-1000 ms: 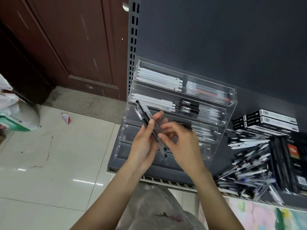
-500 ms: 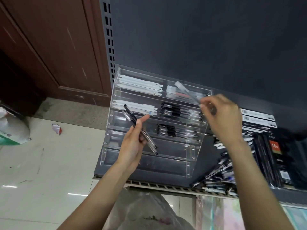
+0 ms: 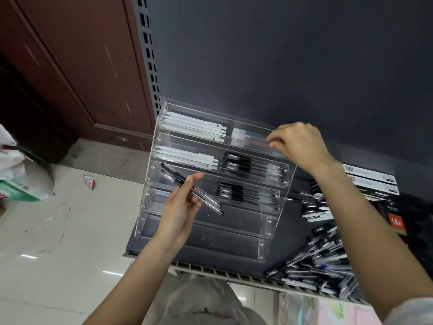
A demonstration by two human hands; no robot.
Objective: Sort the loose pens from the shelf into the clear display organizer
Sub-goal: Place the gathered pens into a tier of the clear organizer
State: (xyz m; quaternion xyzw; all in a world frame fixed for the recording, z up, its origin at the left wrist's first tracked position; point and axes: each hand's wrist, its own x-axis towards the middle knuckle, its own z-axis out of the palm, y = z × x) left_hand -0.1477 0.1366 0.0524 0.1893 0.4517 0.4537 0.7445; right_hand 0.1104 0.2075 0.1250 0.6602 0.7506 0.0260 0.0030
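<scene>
Here your left hand [image 3: 180, 207] grips a few clear pens [image 3: 192, 188] before the clear display organizer [image 3: 210, 184]; your right hand [image 3: 297, 144] pinches a pen at its top-right compartment. Loose pens [image 3: 321, 261] lie on the shelf [image 3: 288, 233] to the right.

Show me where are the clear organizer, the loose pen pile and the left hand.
clear organizer [image 3: 262, 252]: head view, lower front wall.
loose pen pile [image 3: 321, 266]: head view, pile middle.
left hand [image 3: 180, 209]: head view, palm.
</scene>
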